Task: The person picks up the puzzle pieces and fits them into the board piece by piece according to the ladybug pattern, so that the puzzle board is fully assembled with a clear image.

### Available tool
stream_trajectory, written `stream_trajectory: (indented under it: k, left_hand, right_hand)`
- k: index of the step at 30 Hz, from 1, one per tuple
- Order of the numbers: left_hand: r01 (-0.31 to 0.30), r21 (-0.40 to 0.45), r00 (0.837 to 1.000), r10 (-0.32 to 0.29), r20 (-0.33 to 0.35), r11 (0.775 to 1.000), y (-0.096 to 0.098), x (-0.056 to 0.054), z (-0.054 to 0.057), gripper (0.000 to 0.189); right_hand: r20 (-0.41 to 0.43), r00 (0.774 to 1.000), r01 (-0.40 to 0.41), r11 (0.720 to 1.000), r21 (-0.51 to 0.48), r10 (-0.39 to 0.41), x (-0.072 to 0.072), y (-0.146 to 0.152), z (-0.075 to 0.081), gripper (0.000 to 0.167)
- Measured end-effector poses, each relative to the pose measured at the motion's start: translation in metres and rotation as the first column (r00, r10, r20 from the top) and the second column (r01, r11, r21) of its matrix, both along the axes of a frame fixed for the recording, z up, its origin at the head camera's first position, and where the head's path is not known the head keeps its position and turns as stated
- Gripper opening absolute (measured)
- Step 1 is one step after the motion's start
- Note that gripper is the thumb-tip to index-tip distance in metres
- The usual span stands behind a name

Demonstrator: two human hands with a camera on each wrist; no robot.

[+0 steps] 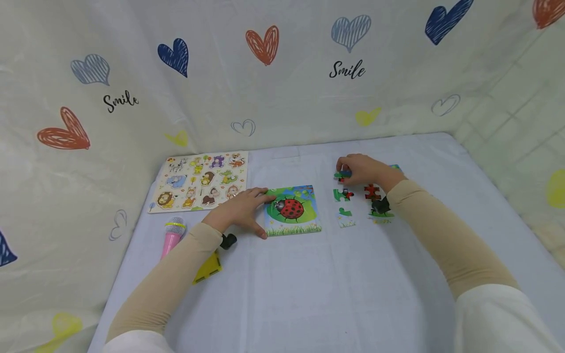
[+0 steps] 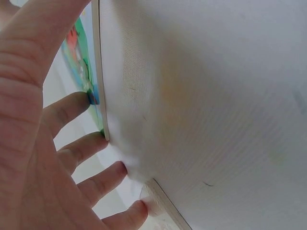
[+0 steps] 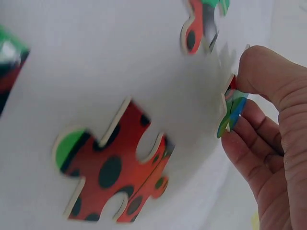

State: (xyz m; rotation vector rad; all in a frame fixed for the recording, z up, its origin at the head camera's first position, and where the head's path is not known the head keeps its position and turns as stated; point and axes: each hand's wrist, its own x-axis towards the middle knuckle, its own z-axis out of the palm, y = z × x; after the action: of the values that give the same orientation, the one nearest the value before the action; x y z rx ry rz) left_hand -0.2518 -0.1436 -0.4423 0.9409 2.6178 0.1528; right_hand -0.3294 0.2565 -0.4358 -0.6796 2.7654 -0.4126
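Note:
My left hand [image 1: 240, 208] rests with fingers spread along the left side of a square ladybug puzzle board [image 1: 304, 220], its thumb by the near corner. In the left wrist view, fingertips [image 2: 100, 136] touch the board's edge. Between thumb and fingers, my right hand [image 1: 364, 169] pinches a blue, green and red jigsaw piece [image 3: 232, 108] over the cloth. Closer to me lie a green and red piece [image 1: 342, 195] and a green-and-white grass piece [image 1: 346, 221]. A red, black-spotted piece [image 3: 120, 167] lies to their right, partly behind the right wrist in the head view.
An animal picture board [image 1: 200, 164] lies at the back left. A pink microphone [image 1: 172, 235] and a yellow object [image 1: 207, 269] sit near the left forearm, partly covered by it. A heart-printed cloth [image 1: 300, 98] hangs behind the table.

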Motion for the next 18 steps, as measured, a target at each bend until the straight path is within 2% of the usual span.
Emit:
stream_trajectory:
  k: [6,18]
  left_hand:
    - [-0.004,-0.008,1.000,0.004,0.000,1.000,0.001,-0.001,-0.002,0.119]
    - [-0.012,0.000,1.000,0.012,-0.003,1.000,0.001,0.000,0.000,0.120]
  right_hand:
    - [-0.008,0.996,-0.087,0.996,0.001,0.087,0.005,-0.024,0.004,0.032]
    - [0.022,0.991,-0.129,0.991,-0.045,0.130,0.019,-0.069,0.008,0.031]
